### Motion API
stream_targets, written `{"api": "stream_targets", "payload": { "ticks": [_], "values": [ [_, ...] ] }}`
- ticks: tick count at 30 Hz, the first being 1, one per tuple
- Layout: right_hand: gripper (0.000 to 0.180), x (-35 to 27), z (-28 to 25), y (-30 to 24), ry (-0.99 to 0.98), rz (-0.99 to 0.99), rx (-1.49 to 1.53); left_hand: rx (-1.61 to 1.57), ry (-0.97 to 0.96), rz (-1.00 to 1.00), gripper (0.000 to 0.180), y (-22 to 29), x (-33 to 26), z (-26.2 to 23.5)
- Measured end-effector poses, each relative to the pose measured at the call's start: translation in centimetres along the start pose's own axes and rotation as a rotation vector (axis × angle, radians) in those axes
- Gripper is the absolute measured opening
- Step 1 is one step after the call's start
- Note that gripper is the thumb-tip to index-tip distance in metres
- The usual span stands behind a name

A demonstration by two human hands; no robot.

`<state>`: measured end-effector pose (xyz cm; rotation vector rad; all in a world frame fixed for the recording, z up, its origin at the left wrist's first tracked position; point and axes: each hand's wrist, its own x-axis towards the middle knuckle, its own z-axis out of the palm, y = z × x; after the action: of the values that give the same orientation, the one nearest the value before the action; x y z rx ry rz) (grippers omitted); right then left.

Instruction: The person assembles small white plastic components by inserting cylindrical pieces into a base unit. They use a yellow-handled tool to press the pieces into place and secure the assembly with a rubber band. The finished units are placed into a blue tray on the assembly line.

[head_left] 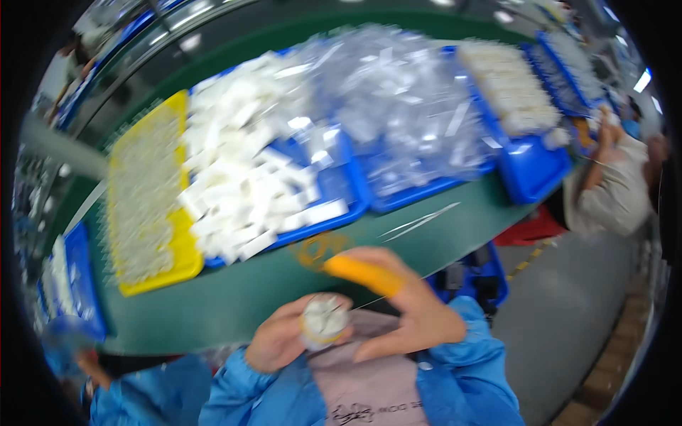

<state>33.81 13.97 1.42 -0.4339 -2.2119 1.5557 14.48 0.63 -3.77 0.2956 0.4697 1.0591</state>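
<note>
My left hand (pixel 279 336) is closed around a short, round white bundle (pixel 325 317), held upright in front of my chest. Its top looks divided into several pale pieces, and a yellowish band shows at its edge; blur hides what the pieces are. To the right of it, my right hand (pixel 406 307) is held apart from the bundle, thumb and fingers spread, with nothing seen in it. One of its fingers wears a yellow-orange finger cot (pixel 366 275). Just beyond the hands, a small heap of orange rubber bands (pixel 321 250) lies on the green table (pixel 213 312).
White flat pieces (pixel 245 170) and clear plastic bags (pixel 405 106) fill blue trays across the table. A yellow tray (pixel 186 248) of small clear parts stands left. Thin white strips (pixel 423 221) lie nearby. Co-workers sit at left (pixel 153 390) and right (pixel 614 184).
</note>
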Motion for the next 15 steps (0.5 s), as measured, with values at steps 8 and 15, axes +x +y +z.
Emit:
{"api": "stream_targets", "payload": {
  "ticks": [8,15],
  "values": [
    [0.051,-2.6,-3.9,-0.8,0.366,-0.019,-0.095,0.584,0.417,0.551,0.059,-1.3,2.8,4.1],
    [0.041,-8.5,-21.0,4.1,1.382,-0.041,-0.098,0.607,0.568,0.755,0.034,-0.3,0.7,2.9]
  ]
}}
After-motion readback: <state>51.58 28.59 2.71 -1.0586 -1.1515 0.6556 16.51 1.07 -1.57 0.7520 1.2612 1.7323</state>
